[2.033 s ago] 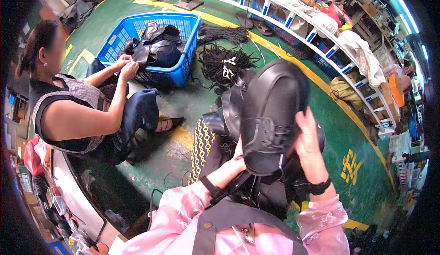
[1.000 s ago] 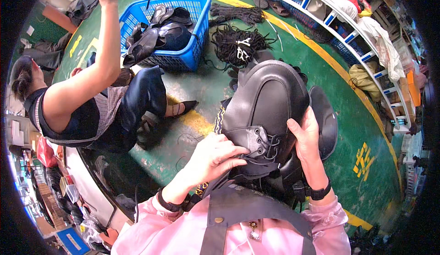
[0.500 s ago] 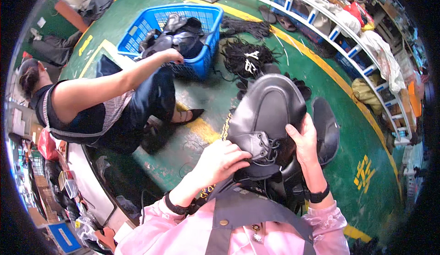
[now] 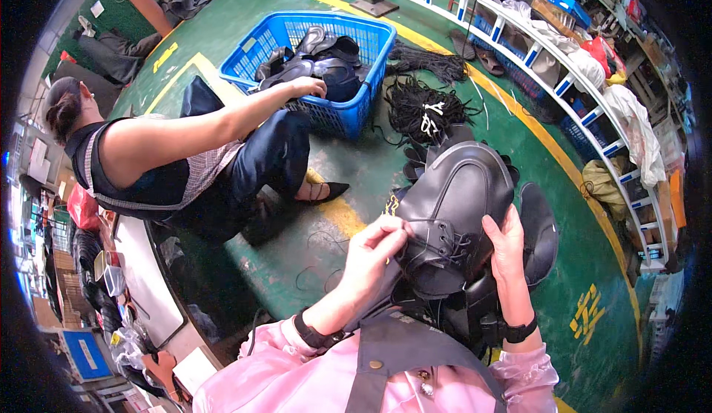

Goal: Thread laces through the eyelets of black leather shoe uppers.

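Note:
A black leather lace-up shoe upper (image 4: 463,183) is in front of me, its toe pointing away and its laced eyelets toward me. At its left side, my left hand (image 4: 373,253) is closed in a pinch on the black shoelace (image 4: 423,222), which runs from the eyelets to my fingertips. My right hand (image 4: 507,246) grips the shoe's right side, thumb on top; the fingers beneath are partly hidden. More black shoe parts lie under and behind this shoe. Another black shoe piece (image 4: 538,231) is just right of my right hand.
A co-worker (image 4: 170,161) sits at left, one hand at the rim of a blue basket (image 4: 348,120) holding black shoe parts. Bundles of black laces (image 4: 423,109) lie on the green floor beyond the shoe. A white ladder-like rail (image 4: 549,68) curves along the right, with cluttered shelves behind.
My left hand has come away from the eyelet flap and now draws the lace out to the left. My right hand keeps its hold on the shoe. The whole view has shifted slightly.

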